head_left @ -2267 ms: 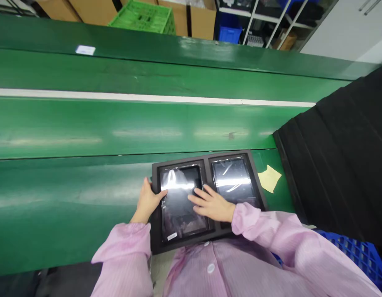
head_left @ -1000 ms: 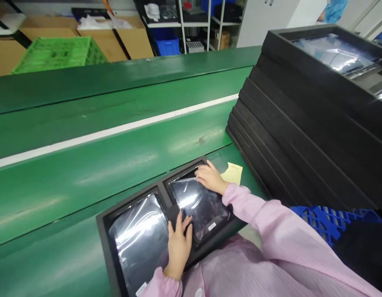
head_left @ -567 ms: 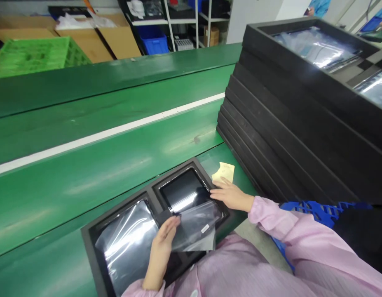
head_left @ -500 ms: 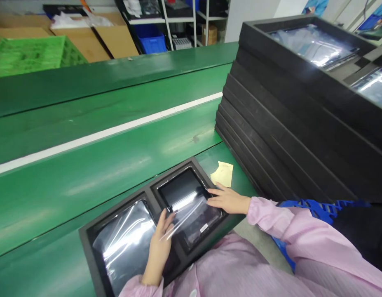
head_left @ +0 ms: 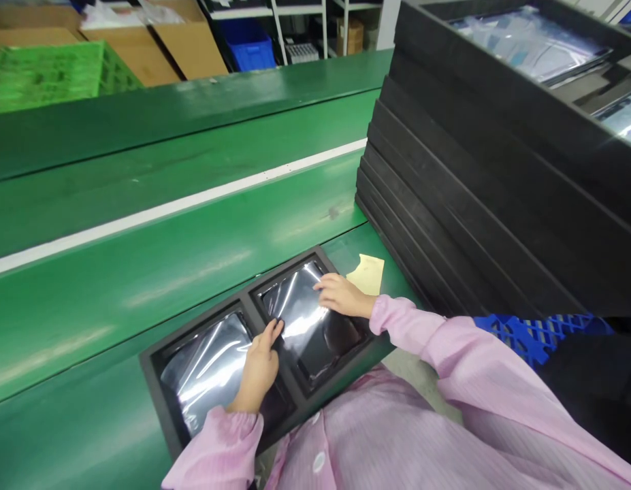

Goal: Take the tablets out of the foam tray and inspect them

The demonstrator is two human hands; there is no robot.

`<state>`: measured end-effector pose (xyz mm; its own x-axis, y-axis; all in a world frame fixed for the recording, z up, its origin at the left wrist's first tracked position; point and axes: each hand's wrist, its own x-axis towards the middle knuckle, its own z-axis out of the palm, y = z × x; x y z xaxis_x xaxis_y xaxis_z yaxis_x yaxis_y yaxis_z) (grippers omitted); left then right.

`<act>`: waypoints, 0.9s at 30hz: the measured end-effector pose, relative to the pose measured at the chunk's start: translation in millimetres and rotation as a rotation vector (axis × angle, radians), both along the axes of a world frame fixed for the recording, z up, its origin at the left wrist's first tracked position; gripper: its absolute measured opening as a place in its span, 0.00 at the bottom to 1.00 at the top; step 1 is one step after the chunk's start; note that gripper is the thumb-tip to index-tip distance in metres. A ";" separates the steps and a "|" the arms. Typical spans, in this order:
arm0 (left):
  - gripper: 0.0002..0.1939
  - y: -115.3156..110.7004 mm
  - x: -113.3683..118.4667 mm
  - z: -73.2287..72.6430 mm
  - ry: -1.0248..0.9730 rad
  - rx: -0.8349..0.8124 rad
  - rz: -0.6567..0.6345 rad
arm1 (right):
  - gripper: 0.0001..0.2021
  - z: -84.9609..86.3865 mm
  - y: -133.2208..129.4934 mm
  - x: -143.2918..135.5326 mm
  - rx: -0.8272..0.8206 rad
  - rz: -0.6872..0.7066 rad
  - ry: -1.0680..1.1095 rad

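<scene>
We press flat, spread fingers of left hand [head_left: 258, 367] and right hand [head_left: 340, 296] on the slippery, flimsy film [head_left: 308, 320] in the tray [head_left: 156, 361]; best gripped at an edge.

Single head-worn view, looking forward and down, close over the black tray [head_left: 156, 371], probably tilted rightward

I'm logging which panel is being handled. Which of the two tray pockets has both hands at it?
The right pocket, nearest the yellow note; the left pocket lies untouched.
</scene>
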<state>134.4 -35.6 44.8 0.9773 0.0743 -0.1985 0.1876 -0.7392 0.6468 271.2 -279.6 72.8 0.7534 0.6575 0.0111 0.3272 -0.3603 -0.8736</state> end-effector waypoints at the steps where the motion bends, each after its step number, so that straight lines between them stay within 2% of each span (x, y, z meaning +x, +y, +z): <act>1: 0.37 -0.8 1.7 4.0 0.023 -0.043 0.025 | 0.06 -2.0 8.9 5.7 0.016 -0.081 0.075; 4: 0.36 -2.6 7.6 18.8 0.100 -0.256 0.176 | 0.10 -2.8 25.4 18.3 0.041 -0.160 0.208; 6: 0.31 -4.0 10.1 27.6 0.136 -0.369 0.273 | 0.11 3.5 22.0 19.5 0.083 -0.095 0.296; 8: 0.26 -7.3 10.8 32.9 0.150 -0.425 0.332 | 0.12 13.5 6.4 13.4 0.114 0.041 0.365; 10: 0.22 -13.8 11.2 34.0 0.159 -0.462 0.410 | 0.14 23.5 -16.1 0.4 0.070 0.213 0.415; 12: 0.20 -23.5 13.7 32.5 0.173 -0.495 0.531 | 0.15 30.3 -36.5 -18.4 -0.063 0.346 0.429; 15: 0.19 -39.3 22.3 32.3 0.191 -0.519 0.697 | 0.14 34.0 -51.1 -51.7 -0.218 0.387 0.338; 17: 0.18 -48.5 28.9 36.5 0.197 -0.550 0.753 | 0.16 34.0 -52.4 -71.1 -0.292 0.394 0.261; 19: 0.16 -57.7 34.1 43.8 0.187 -0.614 0.780 | 0.17 32.7 -52.7 -83.4 -0.280 0.297 0.233; 21: 0.13 -68.4 37.5 51.5 0.152 -0.704 0.788 | 0.19 29.3 -55.0 -86.5 -0.211 0.090 0.256; 24: 0.12 -83.8 38.7 59.9 0.078 -0.873 0.754 | 0.22 20.3 -59.2 -76.3 -0.208 -0.240 0.189; 27: 0.15 -84.6 29.7 65.7 -0.011 -1.003 0.694 | 0.25 12.8 -53.2 -59.8 -0.217 -0.458 0.110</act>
